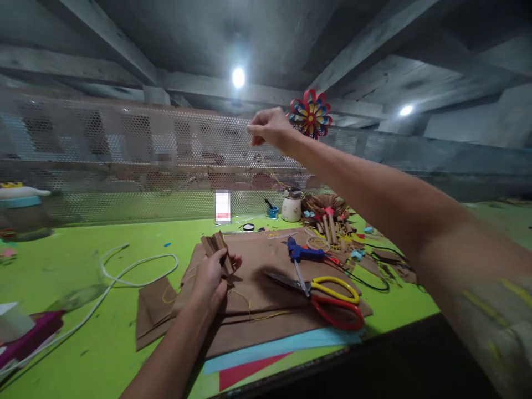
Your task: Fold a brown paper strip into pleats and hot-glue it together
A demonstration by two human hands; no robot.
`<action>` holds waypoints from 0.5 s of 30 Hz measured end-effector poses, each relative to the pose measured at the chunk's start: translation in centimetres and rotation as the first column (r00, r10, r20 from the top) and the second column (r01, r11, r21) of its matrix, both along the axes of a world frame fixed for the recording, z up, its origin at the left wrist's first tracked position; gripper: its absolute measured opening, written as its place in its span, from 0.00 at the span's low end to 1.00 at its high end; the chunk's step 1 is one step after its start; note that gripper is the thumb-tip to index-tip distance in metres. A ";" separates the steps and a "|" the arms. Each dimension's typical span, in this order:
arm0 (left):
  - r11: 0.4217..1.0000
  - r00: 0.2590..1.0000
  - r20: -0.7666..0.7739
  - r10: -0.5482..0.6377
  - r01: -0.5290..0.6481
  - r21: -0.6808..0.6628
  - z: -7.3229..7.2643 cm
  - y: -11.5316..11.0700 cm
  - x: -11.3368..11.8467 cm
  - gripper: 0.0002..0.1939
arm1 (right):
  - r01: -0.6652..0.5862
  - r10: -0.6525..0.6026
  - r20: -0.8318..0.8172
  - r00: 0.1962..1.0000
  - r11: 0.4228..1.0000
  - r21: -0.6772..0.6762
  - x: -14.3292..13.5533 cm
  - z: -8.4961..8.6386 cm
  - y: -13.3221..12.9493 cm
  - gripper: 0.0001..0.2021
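My left hand [213, 276] is closed around a bundle of folded brown paper [216, 245], just above flat sheets of brown paper [257, 260]. Beside that hand, yellow string [249, 305] trails loosely over the sheets. Raised high in front of the mesh panel, my right hand [269, 127] is pinched shut; what is between its fingertips is too small to make out. A thin yellowish strand [274, 174] shows some way beneath it. Scissors [328, 293] with one yellow and one red handle lie on the brown paper, touching the stick of a blue glue gun [305, 252].
A white cable [145, 257] loops across the green table [83, 277] at left. Behind stand a white jar [291, 206] and a perforated panel [187, 138]. Paper scraps [332, 221] pile up at right. A paper flower [311, 114] rises behind my right forearm.
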State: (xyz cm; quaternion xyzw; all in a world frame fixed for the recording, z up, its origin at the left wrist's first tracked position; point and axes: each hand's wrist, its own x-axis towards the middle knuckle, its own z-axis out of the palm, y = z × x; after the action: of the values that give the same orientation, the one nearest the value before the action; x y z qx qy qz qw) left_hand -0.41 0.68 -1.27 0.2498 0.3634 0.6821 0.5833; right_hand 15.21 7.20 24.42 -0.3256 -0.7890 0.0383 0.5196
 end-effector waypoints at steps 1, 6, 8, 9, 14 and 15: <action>1.000 1.000 -0.004 0.003 -0.003 0.009 0.1 0.0 -0.1 0.03 | -0.011 0.010 0.019 1.000 0.998 0.057 -0.7 0.5 -1.3 0.08; 0.995 0.998 -0.009 0.056 -0.056 0.077 0.9 -0.2 -0.5 0.03 | -0.090 0.034 0.233 0.972 0.969 0.232 -3.0 1.4 -7.1 0.19; 0.991 0.997 0.004 0.075 -0.075 0.115 1.1 -0.4 -0.6 0.03 | -0.109 0.075 0.422 0.904 0.992 0.057 -3.0 0.0 -9.2 0.12; 0.989 0.997 0.000 0.077 -0.077 0.130 1.2 -0.6 -0.6 0.03 | -0.124 0.134 0.502 0.855 0.991 -0.053 -2.8 -1.1 -10.3 0.05; 0.983 0.998 -0.023 0.053 -0.048 0.175 1.7 -1.0 0.1 0.04 | -0.217 0.648 0.316 0.693 0.606 -0.765 -2.9 -7.4 -15.5 0.07; 0.984 0.998 -0.023 0.051 -0.046 0.170 1.8 -1.1 0.2 0.04 | -0.250 0.702 0.219 0.678 0.500 -0.829 -3.4 -8.3 -16.3 0.08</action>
State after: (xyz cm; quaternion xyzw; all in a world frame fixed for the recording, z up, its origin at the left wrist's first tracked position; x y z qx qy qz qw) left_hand -0.16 -0.44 0.55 0.2990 0.3181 0.7211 0.5380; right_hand 11.82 -9.12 16.09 -0.2607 -0.8702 0.4131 0.0639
